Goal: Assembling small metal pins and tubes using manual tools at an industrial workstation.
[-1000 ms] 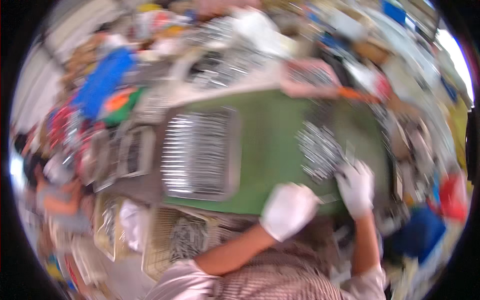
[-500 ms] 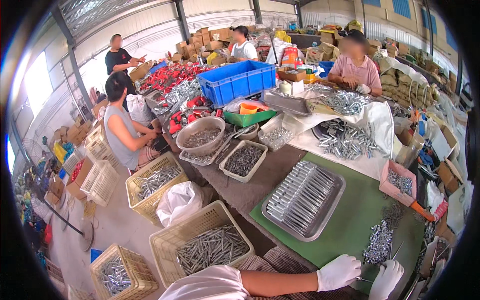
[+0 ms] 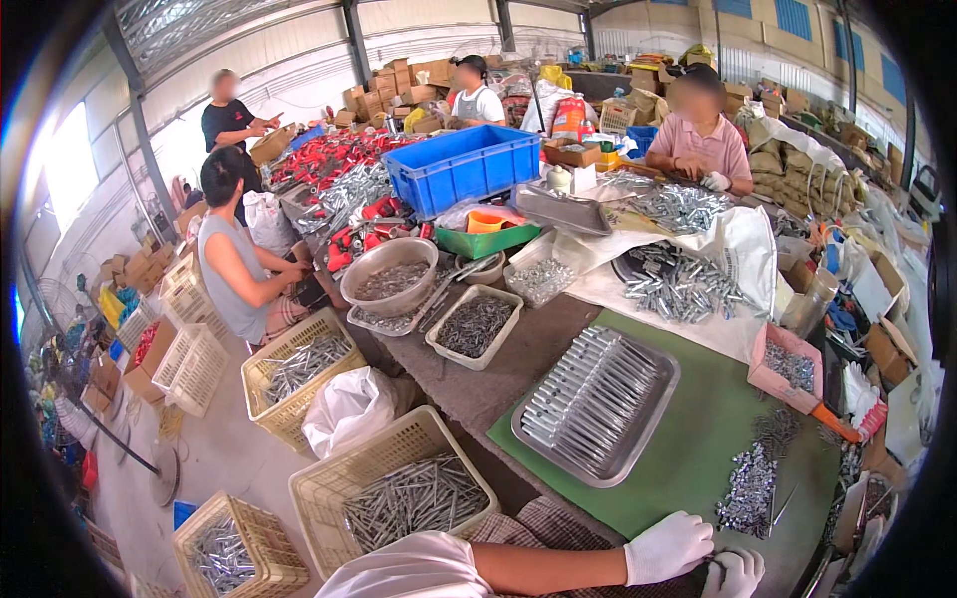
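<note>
Both of my hands wear white gloves and are close together at the front edge of the green-topped table (image 3: 703,448). My left hand (image 3: 668,548) has its fingers curled closed. Just right of it and lower, my right hand (image 3: 735,573) is closed too, partly cut off by the lower edge. What lies between the fingers is hidden. A thin pointed metal rod (image 3: 785,505) rests on the table beyond my right hand, beside a pile of small shiny metal parts (image 3: 748,488). Left of that pile stands a metal tray (image 3: 653,424) with rows of slim metal rods (image 3: 593,399).
Small dark pins (image 3: 776,434) and a pink box of metal parts (image 3: 790,361) lie beyond the pile. Beige crates (image 3: 449,424) of metal rods stand at my left. Bowls, a blue bin (image 3: 464,164) and loose metal parts cover the far table. Several people work around it.
Both hands have drawn nearer to me, the right one also leftward, away from the pointed rod. The thin metal piece seen between them before is now hidden. The whole view has shifted slightly.
</note>
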The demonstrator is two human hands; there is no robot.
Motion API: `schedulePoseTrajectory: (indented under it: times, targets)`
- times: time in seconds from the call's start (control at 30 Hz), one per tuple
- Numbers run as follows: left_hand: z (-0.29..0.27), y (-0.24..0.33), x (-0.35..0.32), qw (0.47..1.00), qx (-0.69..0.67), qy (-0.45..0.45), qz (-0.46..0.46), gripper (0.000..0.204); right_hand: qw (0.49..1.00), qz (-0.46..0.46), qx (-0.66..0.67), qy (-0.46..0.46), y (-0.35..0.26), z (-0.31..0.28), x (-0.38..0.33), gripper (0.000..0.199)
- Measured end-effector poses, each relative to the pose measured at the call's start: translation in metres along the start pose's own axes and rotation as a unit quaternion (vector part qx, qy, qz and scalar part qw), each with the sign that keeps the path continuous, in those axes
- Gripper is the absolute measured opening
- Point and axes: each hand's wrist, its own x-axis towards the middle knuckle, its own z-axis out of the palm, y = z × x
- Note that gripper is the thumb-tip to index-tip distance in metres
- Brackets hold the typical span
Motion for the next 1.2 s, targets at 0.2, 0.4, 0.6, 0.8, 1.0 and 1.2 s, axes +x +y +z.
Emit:
schedulePoseTrajectory:
  times: [0.2, 0.4, 0.6, 0.8, 1.0, 1.2]
  targets:
    - [-0.001, 0.001, 0.000, 1.000, 0.008, -0.002, 0.001, 0.013, 0.999, 0.035, -0.013, 0.030, -0.009, 0.003, 0.003, 0.008]
    - [-0.001, 0.001, 0.000, 1.000, 0.016, -0.009, -0.002, 0.012, 0.999, 0.034, -0.019, 0.038, -0.005, 0.007, 0.003, 0.009]
    - [0.000, -0.001, 0.000, 1.000, 0.009, -0.004, 0.001, 0.012, 0.999, 0.044, -0.002, 0.029, -0.003, 0.010, 0.000, 0.009]
    - [0.000, -0.001, 0.000, 1.000, 0.005, 0.016, 0.006, 0.013, 0.999, 0.033, -0.016, 0.039, -0.007, 0.007, 0.004, 0.009]
    - [-0.002, 0.000, 0.001, 1.000, 0.002, -0.004, -0.001, 0.012, 0.998, 0.044, -0.007, 0.042, -0.007, 0.007, 0.002, 0.008]
    - [-0.017, 0.008, 0.008, 0.999, 0.048, 0.011, 0.018, 0.020, 0.997, 0.046, -0.025, 0.055, -0.011, 0.006, 0.001, 0.007]
